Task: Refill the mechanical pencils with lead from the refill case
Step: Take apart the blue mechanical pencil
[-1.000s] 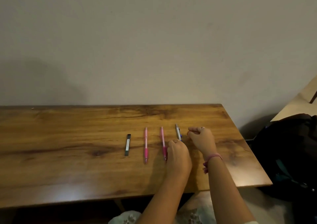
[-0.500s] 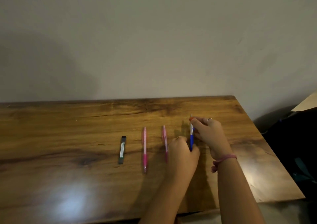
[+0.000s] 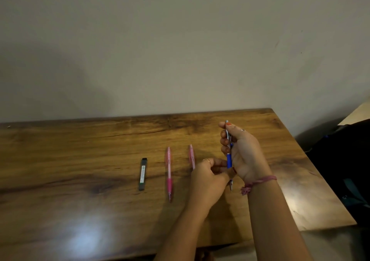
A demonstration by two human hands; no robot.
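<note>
A blue and silver mechanical pencil (image 3: 229,156) is held upright above the table, tip down. My right hand (image 3: 243,152) grips its upper barrel, thumb near the top cap. My left hand (image 3: 210,177) pinches the blue grip section lower down. Two pink mechanical pencils lie on the wood: one (image 3: 169,172) fully in view, the other (image 3: 191,156) partly hidden behind my left hand. The dark lead refill case (image 3: 142,174) lies to their left, lengthwise, untouched.
The wooden table (image 3: 80,180) ends at a wall behind and at a right edge near my right arm. A dark bag (image 3: 344,160) sits on the floor beyond the right edge. A pink thread band circles my right wrist.
Both hands lifted the blue pencil off the table and raised it upright. The pink pencils and the refill case stayed in place. The view shifted closer and slightly left.
</note>
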